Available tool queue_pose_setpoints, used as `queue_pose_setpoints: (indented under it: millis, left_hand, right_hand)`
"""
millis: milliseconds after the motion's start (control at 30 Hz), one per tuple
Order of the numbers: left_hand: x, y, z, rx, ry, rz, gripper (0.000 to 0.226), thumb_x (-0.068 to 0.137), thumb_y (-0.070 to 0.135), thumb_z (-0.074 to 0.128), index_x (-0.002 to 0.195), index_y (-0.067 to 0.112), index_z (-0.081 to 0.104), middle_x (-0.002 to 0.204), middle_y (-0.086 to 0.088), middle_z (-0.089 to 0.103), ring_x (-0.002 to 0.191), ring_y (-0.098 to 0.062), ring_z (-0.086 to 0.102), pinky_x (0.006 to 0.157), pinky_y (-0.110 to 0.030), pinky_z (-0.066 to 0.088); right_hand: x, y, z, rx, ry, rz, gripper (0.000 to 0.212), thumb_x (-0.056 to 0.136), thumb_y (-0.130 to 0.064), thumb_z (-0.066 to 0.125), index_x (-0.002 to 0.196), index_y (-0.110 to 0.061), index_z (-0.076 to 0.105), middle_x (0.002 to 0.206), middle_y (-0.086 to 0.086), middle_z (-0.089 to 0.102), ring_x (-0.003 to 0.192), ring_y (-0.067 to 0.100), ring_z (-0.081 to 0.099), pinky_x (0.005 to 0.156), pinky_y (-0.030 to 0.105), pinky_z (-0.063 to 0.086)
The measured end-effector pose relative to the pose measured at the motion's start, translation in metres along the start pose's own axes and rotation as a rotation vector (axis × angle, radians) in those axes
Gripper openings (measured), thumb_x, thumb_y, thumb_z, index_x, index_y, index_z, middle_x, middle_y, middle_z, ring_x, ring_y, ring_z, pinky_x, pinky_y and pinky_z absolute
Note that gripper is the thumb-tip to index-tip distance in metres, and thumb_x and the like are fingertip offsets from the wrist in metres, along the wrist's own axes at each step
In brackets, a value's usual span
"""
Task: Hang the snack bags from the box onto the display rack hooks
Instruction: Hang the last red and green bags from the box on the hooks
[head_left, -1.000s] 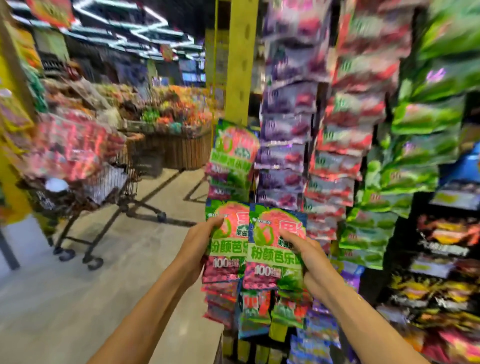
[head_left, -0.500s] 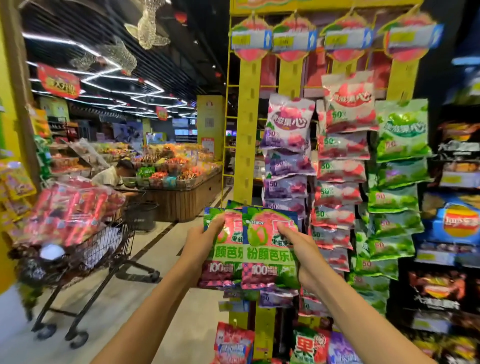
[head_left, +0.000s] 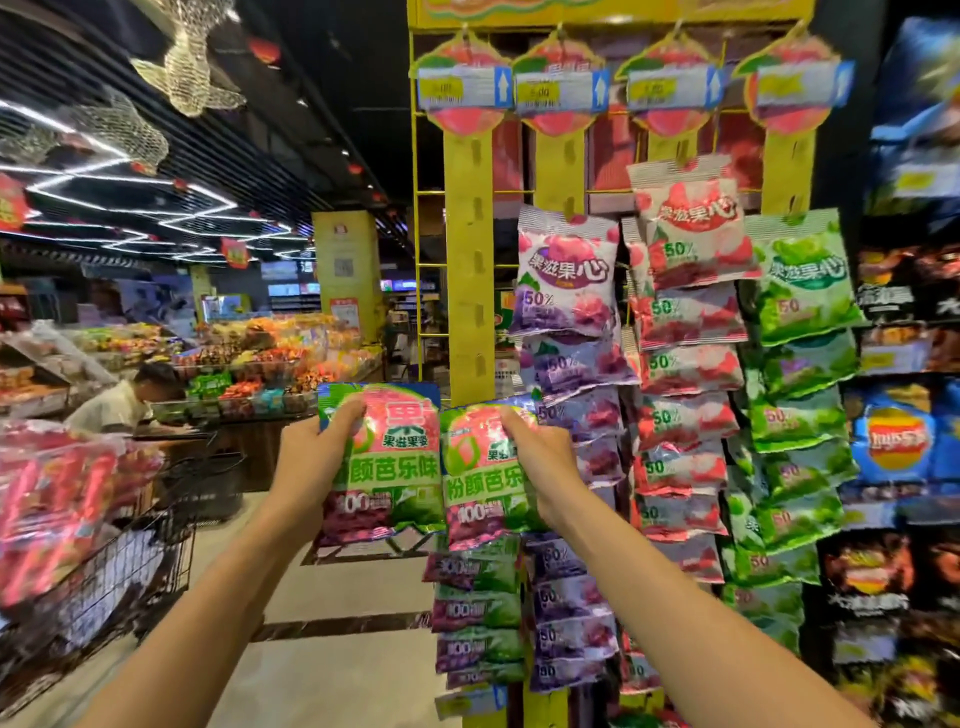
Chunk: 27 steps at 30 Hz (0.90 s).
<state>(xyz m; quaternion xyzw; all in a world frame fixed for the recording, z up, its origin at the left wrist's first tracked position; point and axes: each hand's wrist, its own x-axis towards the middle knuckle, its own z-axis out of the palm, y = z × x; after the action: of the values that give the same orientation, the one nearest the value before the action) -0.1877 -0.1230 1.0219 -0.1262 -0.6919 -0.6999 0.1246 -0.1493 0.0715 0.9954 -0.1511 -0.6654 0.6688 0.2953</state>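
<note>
My left hand (head_left: 311, 457) grips one bag (head_left: 387, 467) by its top. My right hand (head_left: 545, 457) grips another bag (head_left: 480, 478). Left of both, a cart (head_left: 104, 571) holds red packs (head_left: 47, 509).

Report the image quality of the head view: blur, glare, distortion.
Head view: the two pink-green snack bags held by the left hand and right hand are fairly sharp; the cart at left and chip bags at right smear with blur; ceiling lights glare; wide-angle bending tilts the yellow rack.
</note>
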Motion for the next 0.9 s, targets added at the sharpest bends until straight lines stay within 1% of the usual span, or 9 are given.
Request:
queue_pose_setpoints:
  millis: [33,67,167,233,300,433,600,800,900]
  left_hand:
    - [0.006,-0.002,0.001,-0.006,-0.009,-0.006,0.039,0.086,0.040,0.062,0.068,0.009,0.046,0.071,-0.016,0.051,0.063,-0.023,0.053,0.060,-0.030,0.039]
    - [0.010,-0.003,0.003,-0.008,-0.012,-0.008,0.040,0.086,0.039,0.062,0.066,0.010,0.043,0.067,-0.015,0.048,0.061,-0.022,0.051,0.058,-0.027,0.037]
    - [0.020,-0.007,0.005,0.007,-0.024,0.008,0.045,0.088,0.038,0.061,0.061,0.015,0.033,0.058,-0.008,0.034,0.052,-0.017,0.039,0.050,-0.024,0.028]
    - [0.026,-0.011,0.004,-0.017,-0.042,0.003,0.039,0.084,0.043,0.063,0.071,0.012,0.043,0.070,-0.013,0.045,0.062,-0.022,0.047,0.059,-0.030,0.033]
    - [0.029,-0.012,0.001,-0.040,-0.058,-0.022,0.035,0.084,0.042,0.064,0.080,0.011,0.049,0.076,-0.017,0.051,0.063,-0.023,0.054,0.058,-0.032,0.040]
    - [0.031,-0.013,0.003,-0.100,-0.114,-0.103,0.031,0.084,0.040,0.064,0.084,0.010,0.053,0.070,-0.017,0.058,0.052,-0.020,0.062,0.056,-0.031,0.049]
    - [0.034,-0.017,0.005,-0.112,-0.111,-0.127,0.032,0.084,0.040,0.064,0.087,0.009,0.055,0.067,-0.010,0.061,0.050,-0.020,0.063,0.057,-0.032,0.050]
    - [0.035,-0.015,0.019,-0.135,-0.147,-0.153,0.033,0.085,0.035,0.064,0.067,0.008,0.056,0.041,0.001,0.060,0.036,-0.013,0.060,0.051,-0.026,0.048]
    - [0.035,-0.008,0.029,-0.112,-0.165,-0.131,0.032,0.084,0.036,0.063,0.069,0.007,0.060,0.052,-0.006,0.060,0.046,-0.017,0.057,0.056,-0.025,0.040]
  right_hand:
    - [0.003,-0.003,0.006,0.012,0.011,0.004,0.046,0.087,-0.042,0.060,0.061,-0.016,0.032,0.059,0.003,0.029,0.059,0.015,0.030,0.070,0.030,0.015]
    - [0.007,-0.005,0.011,0.008,0.037,0.007,0.048,0.087,-0.040,0.061,0.060,-0.017,0.028,0.057,0.002,0.026,0.056,0.015,0.027,0.054,0.031,0.022]
    - [0.019,-0.009,0.024,0.002,0.119,0.051,0.042,0.086,-0.038,0.061,0.064,-0.016,0.033,0.062,0.000,0.031,0.056,0.016,0.029,0.052,0.030,0.021]
    - [0.022,-0.009,0.030,-0.024,0.184,0.065,0.030,0.085,-0.039,0.061,0.083,-0.011,0.050,0.081,0.006,0.045,0.070,0.019,0.041,0.060,0.028,0.032]
    - [0.024,-0.007,0.032,-0.054,0.227,0.086,0.037,0.087,-0.036,0.060,0.104,-0.003,0.055,0.097,0.011,0.054,0.077,0.022,0.047,0.063,0.029,0.035]
    - [0.024,0.004,0.031,-0.142,0.267,0.077,0.029,0.088,-0.029,0.059,0.075,-0.009,0.043,0.069,0.003,0.046,0.051,0.015,0.037,0.047,0.025,0.027]
    - [0.014,0.014,0.030,-0.171,0.289,0.105,0.036,0.088,-0.037,0.058,0.072,-0.008,0.041,0.065,0.001,0.044,0.053,0.014,0.037,0.046,0.026,0.026]
    - [-0.001,0.029,0.027,-0.195,0.248,0.177,0.060,0.082,-0.065,0.052,0.085,-0.005,0.046,0.086,0.008,0.054,0.071,0.023,0.051,0.057,0.031,0.037]
    - [-0.013,0.028,0.019,-0.416,0.202,0.115,0.059,0.087,-0.065,0.043,0.061,-0.011,0.041,0.061,0.002,0.046,0.052,0.018,0.042,0.048,0.029,0.027]
